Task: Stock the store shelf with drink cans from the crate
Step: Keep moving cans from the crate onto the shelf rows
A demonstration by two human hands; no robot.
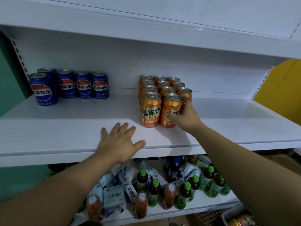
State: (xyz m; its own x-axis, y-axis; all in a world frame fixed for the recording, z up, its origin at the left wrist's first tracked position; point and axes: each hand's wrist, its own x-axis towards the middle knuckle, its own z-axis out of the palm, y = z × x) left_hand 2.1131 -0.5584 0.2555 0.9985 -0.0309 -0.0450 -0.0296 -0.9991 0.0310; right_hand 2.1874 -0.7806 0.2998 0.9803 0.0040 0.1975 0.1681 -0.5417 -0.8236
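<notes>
- Our right hand [187,115] has its fingers and thumb wrapped round the front can [170,105], which stands on the shelf [65,136] just right of the middle and touches the orange can [150,110] to its left.
- Our left hand [120,141] lies flat at the shelf's front edge, fingers spread, holding nothing.
- We judge the step to be seating this can in the front row. We should keep it upright, press it against its neighbour and the can behind, and turn the label to face out, since our hand covers part of it.
- We should let go only once the base sits flat, then draw the fingers out sideways so the row does not shift.
- The slot to its right looks open, so the next can likely goes there.
- We count eleven orange cans: three rows of three and a front row of two.
- We count five blue cans [83,85] near the left back corner, four in a line and one in front.
- The bottles [154,191] and packets on the lower shelf are too jumbled for a sure count.
- The crate [239,220] shows at the lower right, with some cans left in it.
</notes>
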